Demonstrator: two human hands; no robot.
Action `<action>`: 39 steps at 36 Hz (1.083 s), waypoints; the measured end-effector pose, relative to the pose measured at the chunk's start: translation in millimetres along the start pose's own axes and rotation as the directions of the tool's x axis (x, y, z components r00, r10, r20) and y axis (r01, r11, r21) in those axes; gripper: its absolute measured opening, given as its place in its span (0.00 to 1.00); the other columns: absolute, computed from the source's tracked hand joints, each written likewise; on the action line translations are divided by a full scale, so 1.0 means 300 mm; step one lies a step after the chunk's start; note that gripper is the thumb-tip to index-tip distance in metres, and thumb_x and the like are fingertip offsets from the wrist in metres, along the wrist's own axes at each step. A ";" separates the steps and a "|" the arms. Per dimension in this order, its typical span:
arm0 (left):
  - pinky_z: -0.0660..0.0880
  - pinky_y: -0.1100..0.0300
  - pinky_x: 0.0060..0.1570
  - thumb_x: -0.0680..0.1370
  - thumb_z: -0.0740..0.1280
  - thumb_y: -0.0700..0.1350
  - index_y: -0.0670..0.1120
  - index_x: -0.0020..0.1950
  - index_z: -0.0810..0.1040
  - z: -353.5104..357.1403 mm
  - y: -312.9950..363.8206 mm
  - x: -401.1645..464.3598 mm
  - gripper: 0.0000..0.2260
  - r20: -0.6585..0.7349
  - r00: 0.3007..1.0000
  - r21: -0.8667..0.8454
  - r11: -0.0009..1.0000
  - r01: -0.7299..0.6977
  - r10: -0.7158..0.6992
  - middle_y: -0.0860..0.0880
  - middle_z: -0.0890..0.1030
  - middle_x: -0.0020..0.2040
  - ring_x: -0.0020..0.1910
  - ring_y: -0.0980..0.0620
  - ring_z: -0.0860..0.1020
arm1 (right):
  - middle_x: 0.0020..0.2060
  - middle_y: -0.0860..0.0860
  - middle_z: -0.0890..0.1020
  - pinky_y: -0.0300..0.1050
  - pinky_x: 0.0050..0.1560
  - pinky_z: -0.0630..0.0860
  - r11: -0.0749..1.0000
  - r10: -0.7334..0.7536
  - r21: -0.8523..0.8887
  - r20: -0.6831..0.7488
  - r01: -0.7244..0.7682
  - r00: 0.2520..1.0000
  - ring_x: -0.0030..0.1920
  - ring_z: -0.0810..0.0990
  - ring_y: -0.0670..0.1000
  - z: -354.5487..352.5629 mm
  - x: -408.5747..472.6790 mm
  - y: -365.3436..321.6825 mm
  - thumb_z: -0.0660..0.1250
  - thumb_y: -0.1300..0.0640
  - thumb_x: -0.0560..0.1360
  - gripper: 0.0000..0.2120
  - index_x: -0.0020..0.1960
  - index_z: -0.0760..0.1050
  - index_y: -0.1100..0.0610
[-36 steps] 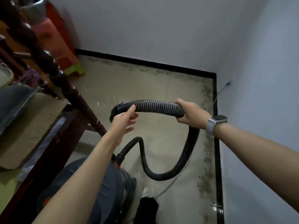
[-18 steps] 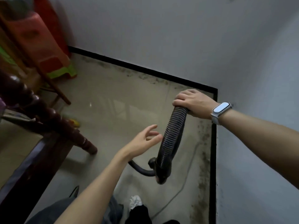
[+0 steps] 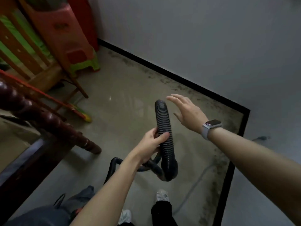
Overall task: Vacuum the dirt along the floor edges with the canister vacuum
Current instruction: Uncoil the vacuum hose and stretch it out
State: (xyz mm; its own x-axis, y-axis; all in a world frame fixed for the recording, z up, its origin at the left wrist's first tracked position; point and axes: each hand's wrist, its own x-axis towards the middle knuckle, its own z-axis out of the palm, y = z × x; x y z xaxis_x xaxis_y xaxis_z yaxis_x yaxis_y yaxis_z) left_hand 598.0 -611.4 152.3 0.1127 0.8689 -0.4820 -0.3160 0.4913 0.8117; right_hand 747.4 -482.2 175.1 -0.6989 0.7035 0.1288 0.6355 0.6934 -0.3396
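Head view shows our left hand wrapped around the ribbed black hose, thumb across its front, holding it upright above the floor. Our right hand hovers just beside the hose's top end, fingers spread, touching nothing. Dark dirt lines the floor along the black baseboard. The grey canister sits at lower left.

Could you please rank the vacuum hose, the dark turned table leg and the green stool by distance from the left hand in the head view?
1. vacuum hose: held in the left hand.
2. dark turned table leg: to its left, standing on the floor.
3. green stool: far upper left, near the wall.
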 end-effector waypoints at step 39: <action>0.71 0.52 0.58 0.80 0.63 0.43 0.39 0.65 0.72 -0.562 -0.593 0.092 0.15 -0.779 0.547 0.118 0.785 0.609 -0.307 0.39 0.76 0.61 0.59 0.42 0.75 | 0.57 0.54 0.78 0.47 0.46 0.71 0.827 0.415 0.146 0.495 -0.543 0.764 0.55 0.78 0.60 0.671 -0.193 0.167 0.68 0.54 0.76 0.26 0.69 0.62 0.55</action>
State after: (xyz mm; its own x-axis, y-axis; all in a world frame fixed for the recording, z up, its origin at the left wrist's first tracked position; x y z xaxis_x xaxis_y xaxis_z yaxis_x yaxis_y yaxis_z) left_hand 498.6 -685.2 -61.0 -0.5755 0.2769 -0.7695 -0.0681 0.9214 0.3826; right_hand 753.6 -519.3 -36.9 -0.4327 0.7480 -0.5033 0.8572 0.1684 -0.4867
